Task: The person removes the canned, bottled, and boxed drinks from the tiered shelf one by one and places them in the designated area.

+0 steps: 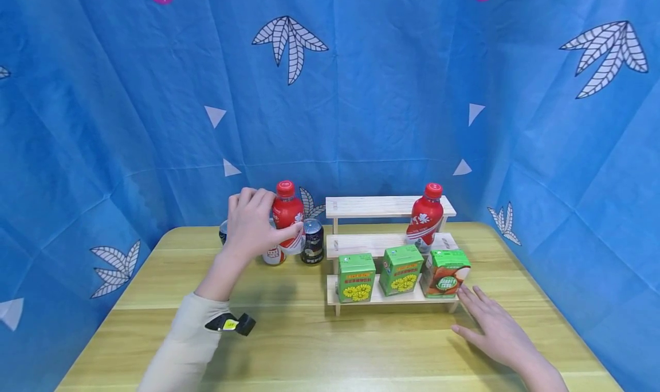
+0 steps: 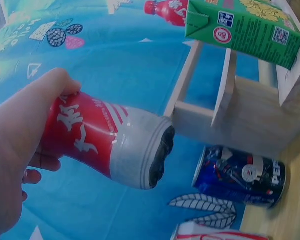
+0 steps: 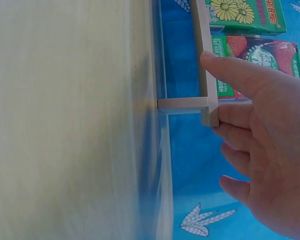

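My left hand grips a red-and-clear drink bottle by its upper part, with fingers and thumb round it. In the left wrist view the bottle's dark base is free of any surface. Beside it stands a three-tier wooden shelf. At the shelf's lower right end is my right hand, its fingers extended and holding nothing. Those fingers are by a green-and-red drink carton on the bottom tier; whether they touch it or the shelf I cannot tell.
Two green drink cartons share the bottom tier. A second red bottle stands on the middle tier's right end. Left of the shelf are a dark Pepsi can, a white-and-red can and a partly hidden can. Blue curtain hangs behind.
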A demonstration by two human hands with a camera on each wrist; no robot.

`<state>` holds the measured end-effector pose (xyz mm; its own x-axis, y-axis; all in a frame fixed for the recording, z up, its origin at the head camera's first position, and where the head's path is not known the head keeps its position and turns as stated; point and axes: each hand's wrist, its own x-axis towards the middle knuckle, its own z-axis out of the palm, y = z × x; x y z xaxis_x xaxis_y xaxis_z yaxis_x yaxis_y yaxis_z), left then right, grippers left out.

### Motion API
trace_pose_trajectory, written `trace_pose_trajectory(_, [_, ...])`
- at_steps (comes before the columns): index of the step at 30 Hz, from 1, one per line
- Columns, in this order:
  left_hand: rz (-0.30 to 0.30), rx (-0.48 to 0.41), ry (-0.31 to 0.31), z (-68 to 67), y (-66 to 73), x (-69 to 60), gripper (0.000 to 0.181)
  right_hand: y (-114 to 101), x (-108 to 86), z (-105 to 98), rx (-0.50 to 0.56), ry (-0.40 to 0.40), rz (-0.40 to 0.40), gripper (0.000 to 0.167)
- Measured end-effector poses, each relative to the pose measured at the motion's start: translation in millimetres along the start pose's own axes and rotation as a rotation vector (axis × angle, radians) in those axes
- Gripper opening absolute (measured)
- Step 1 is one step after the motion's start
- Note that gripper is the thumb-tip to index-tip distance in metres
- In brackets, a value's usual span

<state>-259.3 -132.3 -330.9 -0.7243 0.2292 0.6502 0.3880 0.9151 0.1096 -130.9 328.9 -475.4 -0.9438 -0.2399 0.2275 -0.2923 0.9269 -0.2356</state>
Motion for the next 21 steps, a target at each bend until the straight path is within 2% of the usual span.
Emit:
trace_pose_trajectory(8, [-0.079, -0.009, -0.015, -9.0, -19.6, -15.4, 0.066, 0.4, -1.3, 1.1, -0.001, 0.012, -0.002, 0.077])
trace_pose_trajectory(17, [-0.115, -0.014, 0.026, -13.6, -39.6, -30.8, 0.063, 0.8, -0.8, 1.1, -0.005, 0.024, -0.005, 0.076])
trace_pose_trajectory(21, [-0.136, -0.009, 0.024, -15.9, -47.1, -37.9, 0.064, 1.1, -0.9, 1.7, -0.010, 0.023, -0.009, 0.077])
